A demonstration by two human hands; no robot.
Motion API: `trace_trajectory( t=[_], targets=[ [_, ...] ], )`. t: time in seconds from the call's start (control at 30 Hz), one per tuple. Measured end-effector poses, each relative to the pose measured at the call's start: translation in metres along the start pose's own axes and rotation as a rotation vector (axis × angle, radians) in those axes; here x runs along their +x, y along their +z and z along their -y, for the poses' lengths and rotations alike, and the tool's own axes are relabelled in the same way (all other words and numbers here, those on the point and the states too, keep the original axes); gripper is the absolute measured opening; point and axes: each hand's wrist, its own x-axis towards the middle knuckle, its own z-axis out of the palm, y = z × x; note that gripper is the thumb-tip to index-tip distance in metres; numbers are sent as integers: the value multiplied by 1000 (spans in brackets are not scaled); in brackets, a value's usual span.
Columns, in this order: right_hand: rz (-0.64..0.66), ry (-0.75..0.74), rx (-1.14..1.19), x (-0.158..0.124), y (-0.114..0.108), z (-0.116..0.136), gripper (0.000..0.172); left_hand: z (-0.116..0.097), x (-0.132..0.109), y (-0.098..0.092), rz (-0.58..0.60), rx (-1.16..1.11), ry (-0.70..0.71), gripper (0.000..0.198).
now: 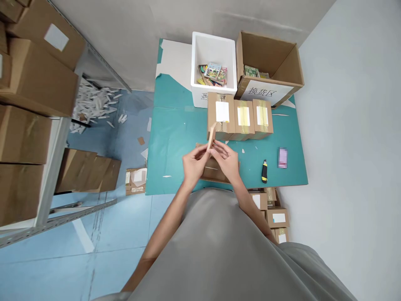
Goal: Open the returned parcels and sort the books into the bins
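Note:
Both hands hold a thin, light tan item [212,134] upright, seen nearly edge-on, above the near part of the green table [175,133]. My left hand [194,165] pinches it from the left, and my right hand [226,161] has its fingers on it from the right. What the item is cannot be made out. Below the hands lies a cardboard box [216,172], partly hidden by them. Beyond the hands stand taped boxes with white labels, among them a larger one [213,109] at the left of the row.
A white foam box [230,90] with small books and a labelled open carton [282,94] stand at the back. A yellow-black cutter [265,172] and a blurred pink item [282,158] lie right. Shelving with cartons [37,79] is left; more boxes [277,217] sit below the table.

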Motion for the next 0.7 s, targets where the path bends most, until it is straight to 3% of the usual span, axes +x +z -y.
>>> trace_trajectory(
  t=[0.17, 0.27, 0.37, 0.5, 0.7],
  targets=[
    [-117, -9, 2, 0, 0, -7, 63, -3, -22, 3, 153, 149, 173, 40],
    [-146, 28, 23, 2, -11, -9, 63, 3, -16, -10, 29, 196, 171, 48],
    [-143, 65, 61, -1, -19, -10, 66, 11, -2, -26, -67, 149, 23, 67],
    [-133, 85, 145, -7, -19, -12, 67, 17, 4, -33, 27, -70, -239, 76],
    [-156, 42, 81, -6, -17, -15, 71, 15, -4, -25, -79, -247, -334, 75]
  ],
)
